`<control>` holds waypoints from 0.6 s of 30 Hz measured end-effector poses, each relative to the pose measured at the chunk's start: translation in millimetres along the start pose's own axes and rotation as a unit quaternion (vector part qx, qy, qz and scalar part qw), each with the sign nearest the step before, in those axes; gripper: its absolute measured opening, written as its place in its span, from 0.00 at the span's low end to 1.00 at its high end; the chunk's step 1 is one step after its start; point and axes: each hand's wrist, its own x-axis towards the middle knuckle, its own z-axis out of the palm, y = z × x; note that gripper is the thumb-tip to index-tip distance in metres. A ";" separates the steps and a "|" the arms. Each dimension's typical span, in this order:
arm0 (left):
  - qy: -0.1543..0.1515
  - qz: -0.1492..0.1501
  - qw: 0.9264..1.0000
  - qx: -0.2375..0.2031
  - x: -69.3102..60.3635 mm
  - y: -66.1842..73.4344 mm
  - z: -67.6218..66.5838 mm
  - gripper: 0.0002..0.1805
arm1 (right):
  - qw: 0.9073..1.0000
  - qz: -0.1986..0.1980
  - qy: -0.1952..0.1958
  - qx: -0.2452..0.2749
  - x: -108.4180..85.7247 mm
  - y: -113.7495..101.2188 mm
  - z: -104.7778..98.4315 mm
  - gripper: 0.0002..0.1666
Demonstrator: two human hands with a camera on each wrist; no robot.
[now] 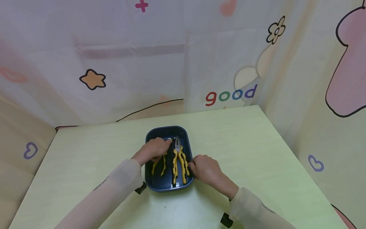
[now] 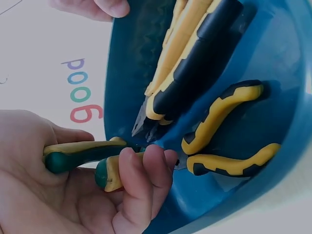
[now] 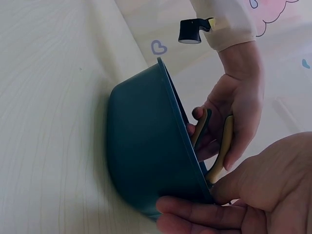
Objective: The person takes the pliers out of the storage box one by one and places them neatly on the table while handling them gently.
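A deep blue tray (image 1: 166,128) stands on the table with yellow-and-black handled pliers (image 1: 175,162) lying on its right side. More yellow-and-black pliers (image 2: 212,119) lie in its other half, their jaws partly hidden by fingers. My left hand (image 1: 155,148) reaches in over the tray's left side. It grips a pair of pliers with green-and-yellow handles (image 2: 109,173), the fingers curled round one handle and the other against the palm; the head of these pliers is hidden. At the tray's right wall, my right hand (image 1: 206,168) pinches the rim between thumb and fingers.
The pale green tabletop (image 1: 240,143) extends around the tray. Behind it hangs a printed curtain (image 1: 137,79), and more curtain stands along the left and right sides. A black wrist-camera mount (image 1: 227,220) shows under the right sleeve.
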 end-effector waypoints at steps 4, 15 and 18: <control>0.000 0.013 0.999 -0.035 -4.7 -2.0 -2.3 0.36 | 1.000 -0.002 0.004 0.002 -0.7 0.1 0.0 0.24; -0.002 0.062 0.996 -0.066 -28.4 -13.0 -26.2 0.39 | 1.000 0.002 0.004 -0.001 0.0 -0.2 -0.4 0.25; 0.004 0.066 0.994 -0.083 -35.1 -17.7 -33.4 0.37 | 1.000 0.003 0.004 -0.001 0.0 -0.6 -0.3 0.25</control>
